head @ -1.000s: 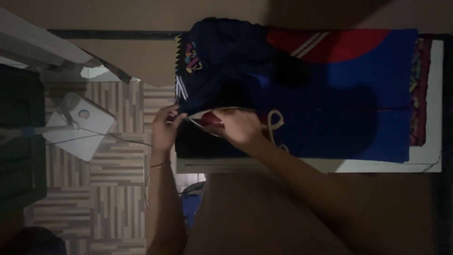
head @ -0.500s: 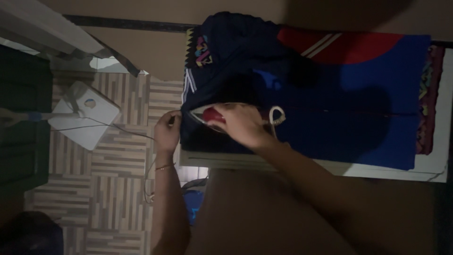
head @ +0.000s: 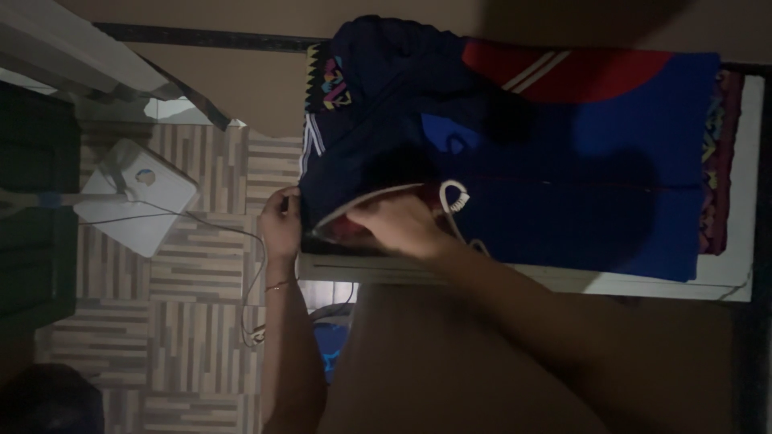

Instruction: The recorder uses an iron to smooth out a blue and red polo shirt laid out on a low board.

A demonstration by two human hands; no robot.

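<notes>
A: Report the position of the iron and the state of each hand.

B: The iron (head: 370,213), red with a pale soleplate edge, sat flat on the dark blue garment (head: 418,120) at the near left corner of the tabletop (head: 563,280). The right hand (head: 398,225) was closed over its handle from above. The left hand (head: 280,221) was pinched narrow on the garment's left edge, just beside the iron's tip.

A: Handling properties?

B: Judged from shape, the iron was rigid and fairly heavy, with a presumably hot soleplate; the top handle was the only safe grip point. The coiled white cord (head: 454,197) at its rear could snag. The garment was soft and limp, likely to bunch unless its edge was held taut.

A: Support surface?

B: A bright blue cloth with a red panel and white stripes (head: 579,161) covered the tabletop, over a patterned layer visible at the right end (head: 712,161). The covering appeared padded, though that could not be confirmed.

A: Room conditions?

B: Lighting was dim. The floor (head: 201,273) showed striped wood-pattern tiles. A white square base of a standing appliance (head: 137,197) stood at left with a thin cable (head: 249,265) trailing across the floor
</notes>
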